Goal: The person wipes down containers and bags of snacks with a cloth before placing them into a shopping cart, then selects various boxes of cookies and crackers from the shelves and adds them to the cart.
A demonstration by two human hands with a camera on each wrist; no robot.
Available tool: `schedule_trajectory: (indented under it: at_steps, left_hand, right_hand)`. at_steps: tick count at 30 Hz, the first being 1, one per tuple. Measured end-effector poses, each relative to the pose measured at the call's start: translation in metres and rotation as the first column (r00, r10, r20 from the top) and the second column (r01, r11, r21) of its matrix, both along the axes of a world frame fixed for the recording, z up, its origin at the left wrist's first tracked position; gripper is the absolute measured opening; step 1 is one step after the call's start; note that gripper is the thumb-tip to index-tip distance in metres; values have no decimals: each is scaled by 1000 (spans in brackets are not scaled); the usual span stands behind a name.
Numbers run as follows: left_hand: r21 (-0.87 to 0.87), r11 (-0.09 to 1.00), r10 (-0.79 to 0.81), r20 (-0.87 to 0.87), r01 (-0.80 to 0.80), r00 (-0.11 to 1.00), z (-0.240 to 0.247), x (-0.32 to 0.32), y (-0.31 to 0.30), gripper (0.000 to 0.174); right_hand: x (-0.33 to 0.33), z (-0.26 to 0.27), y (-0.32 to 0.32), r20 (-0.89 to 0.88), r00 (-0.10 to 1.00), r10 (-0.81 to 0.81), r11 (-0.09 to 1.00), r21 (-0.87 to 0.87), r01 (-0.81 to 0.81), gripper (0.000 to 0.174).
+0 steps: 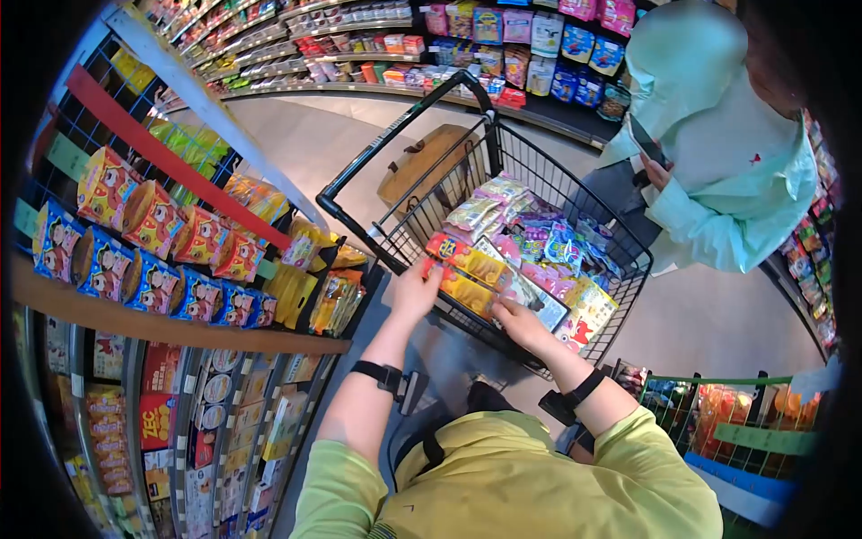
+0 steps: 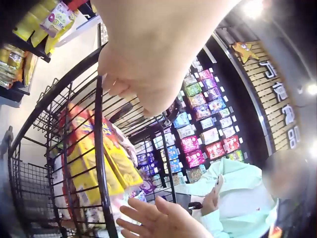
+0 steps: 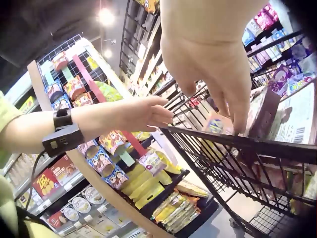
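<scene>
In the head view, two yellow packs with red ends lie side by side in the black wire cart, on other bagged snacks. My left hand is at their red end, beside the cart's rim; the right wrist view shows this hand with extended, relaxed fingers. My right hand is at the other end of the packs, fingers spread in the left wrist view. In the right wrist view its fingers point down at the rim. Whether either hand touches a pack is unclear.
A snack shelf stands close on the left. Across the cart, a person in a pale green jacket holds a phone. A brown bag shows beside the cart handle. A green wire rack stands at lower right.
</scene>
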State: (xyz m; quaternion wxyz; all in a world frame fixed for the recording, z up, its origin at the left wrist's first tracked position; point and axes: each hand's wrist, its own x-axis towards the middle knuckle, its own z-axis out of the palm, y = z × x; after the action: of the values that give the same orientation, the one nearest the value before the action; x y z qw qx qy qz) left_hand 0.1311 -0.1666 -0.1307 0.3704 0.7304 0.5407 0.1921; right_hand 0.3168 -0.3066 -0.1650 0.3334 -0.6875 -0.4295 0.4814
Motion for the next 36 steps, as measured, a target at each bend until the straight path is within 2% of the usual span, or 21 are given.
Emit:
schedule_trajectory:
  at_steps: [2,3,4,5,6,8,10,12,13,16,18,22,23,24,25,26,28,29,32,34,36]
  left_hand:
    - [164,986,-39,8,37,999,-19,-12,-9,42]
    - [172,985,-33,52,24,998,-23,-22,-20,40]
    - [185,983,-20,95,2,995,-12,-32,-34,37]
    - [140,990,-50,114,34,992,-10,-46,-47,37]
    - [106,993,-61,131,47,989,-8,-65,-59,37]
    - [28,999,-42,117,38,992,-5,-109,-89,39]
    - [-89,996,4,23,-2,1000,-13,-159,-124,47]
    - [-167,985,19,-155,-46,988,-40,-217,-158,56]
    - [-193,974,86,-162,-117,983,-41,-244,-179,58]
    - [-237,914,280,-217,-329,935,-46,-326,-237,62]
    - [-178,880,404,-204,-440,892,-38,-378,-279,65]
    - [-192,784,569,-157,-590,807,-29,-483,-361,67]
    - [-186,758,606,-154,-625,780,-18,-508,-381,67]
    - [-178,731,642,-149,-659,752,-8,-531,-401,66]
    - [-85,700,698,-125,-709,705,1,-554,-420,64]
    - [-77,692,708,-123,-718,696,12,-578,-436,64]
    - [30,577,813,-118,-816,570,36,-624,-465,60]
    - [37,574,815,-124,-818,566,51,-644,-477,60]
    - [170,417,908,-34,-893,417,85,-708,-501,52]
    - [204,359,918,102,-911,384,112,-747,-506,49]
    - [247,290,898,264,-924,352,135,-792,-501,46]
  right_hand:
    - [-4,4,3,95,992,87,996,-43,-83,55]
    - [-5,4,4,202,976,85,995,33,-93,45]
    - [-6,5,3,238,970,55,998,29,-63,43]
    - [-8,6,5,273,961,34,998,36,-46,41]
    - [-15,33,3,312,950,20,977,195,-85,36]
    - [-26,45,7,349,934,73,926,324,-193,32]
    - [-61,87,9,184,970,158,924,320,-211,28]
    - [-107,103,15,264,935,239,882,343,-322,27]
    - [-131,103,18,262,906,332,846,341,-409,27]
    - [-206,65,26,186,795,578,705,377,-601,29]
    - [-268,66,21,159,631,759,586,255,-769,31]
    - [-415,109,-12,367,366,855,324,174,-930,37]
    - [-455,112,-22,369,337,866,233,298,-926,38]
    - [-487,124,-28,453,263,852,158,256,-954,38]
    - [-523,130,-35,424,249,871,132,285,-949,37]
    - [-557,135,-43,393,233,890,108,315,-943,37]
    - [-621,161,-63,431,182,883,38,322,-946,36]
    - [-649,175,-73,400,161,902,5,363,-932,36]
    - [-725,193,-84,449,81,890,-119,401,-908,41]
    - [-766,213,-91,428,96,899,-121,452,-884,41]
    - [-804,244,-97,465,171,869,-104,509,-855,42]
